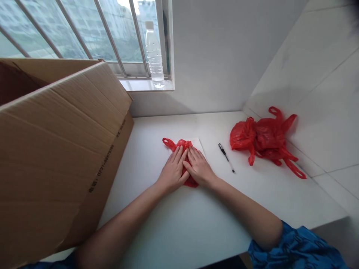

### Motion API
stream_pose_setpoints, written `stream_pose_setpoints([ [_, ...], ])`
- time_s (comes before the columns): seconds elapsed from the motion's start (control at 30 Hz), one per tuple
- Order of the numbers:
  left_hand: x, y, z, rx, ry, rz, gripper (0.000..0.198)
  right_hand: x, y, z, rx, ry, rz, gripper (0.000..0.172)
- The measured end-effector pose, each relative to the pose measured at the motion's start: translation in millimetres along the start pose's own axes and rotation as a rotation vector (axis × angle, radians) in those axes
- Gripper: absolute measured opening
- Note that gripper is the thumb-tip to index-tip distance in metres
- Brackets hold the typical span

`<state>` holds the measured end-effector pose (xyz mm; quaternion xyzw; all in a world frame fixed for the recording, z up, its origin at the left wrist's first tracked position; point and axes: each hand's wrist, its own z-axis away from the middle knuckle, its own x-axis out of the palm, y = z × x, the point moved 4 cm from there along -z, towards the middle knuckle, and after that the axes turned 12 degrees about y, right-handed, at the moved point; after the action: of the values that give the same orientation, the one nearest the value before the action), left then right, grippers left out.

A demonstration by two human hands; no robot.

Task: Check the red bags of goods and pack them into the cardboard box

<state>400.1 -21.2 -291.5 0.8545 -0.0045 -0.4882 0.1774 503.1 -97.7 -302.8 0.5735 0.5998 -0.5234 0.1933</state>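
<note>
Under both of my hands lies a red plastic bag (191, 182), bunched up, with one handle loop sticking out at its upper left. My left hand (174, 168) rests flat on the bag's left side, fingers stretched out. On the right side, my right hand (199, 166) also lies flat with straight fingers, its thumb close to the left hand. Beneath the bag is a white sheet or pad (200, 145), mostly covered; what it is I cannot tell. Just right of it lies a pen (226, 157) with a black cap end.
A large open cardboard box (70, 142) stands at the left on the white table (174, 231). More red plastic bags (265, 136) lie crumpled at the right by the tiled wall. A clear plastic bottle (155, 56) stands upright on the windowsill.
</note>
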Motion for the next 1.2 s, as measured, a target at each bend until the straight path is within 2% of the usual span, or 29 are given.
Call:
stream_pose_setpoints([
  [0.13, -1.2, -1, 0, -0.001, -0.011, 0.014, 0.07, -1, 0, 0, 0.009, 0.016, -0.008, 0.068],
  [0.23, -8.4, -4, -2, -0.013, 0.005, 0.1, 0.068, -9, 2, -3, 0.035, 0.063, -0.064, 0.063],
  [0.33, -20.1, -12, -6, -0.086, 0.132, 0.234, 0.059, -25, 6, -9, 0.113, 0.21, -0.149, 0.057],
  [0.4, -24.3, -18, -9, -0.158, 0.238, 0.241, 0.057, -33, 6, -12, 0.122, 0.307, -0.151, 0.058],
  [0.43, -23.3, -20, -10, -0.183, 0.254, 0.215, 0.057, -33, 5, -14, 0.103, 0.318, -0.133, 0.06],
  [0.47, -20.0, -20, -11, -0.196, 0.231, 0.181, 0.058, -30, 4, -16, 0.079, 0.296, -0.11, 0.062],
  [0.57, -4.6, -19, -12, -0.179, 0.052, 0.096, 0.059, -11, 2, -18, 0.024, 0.106, -0.05, 0.061],
  [0.63, 1.7, -17, -12, -0.164, -0.025, 0.05, 0.059, 0, 3, -18, 0.019, 0.015, -0.021, 0.06],
  [0.93, 3.0, -17, -11, -0.182, -0.052, -0.019, 0.058, 1, 3, -19, 0.035, -0.013, 0.001, 0.062],
  [1.2, 4.2, -16, -10, -0.184, -0.032, 0.036, 0.057, 5, 4, -18, 0.047, -0.013, -0.047, 0.062],
])
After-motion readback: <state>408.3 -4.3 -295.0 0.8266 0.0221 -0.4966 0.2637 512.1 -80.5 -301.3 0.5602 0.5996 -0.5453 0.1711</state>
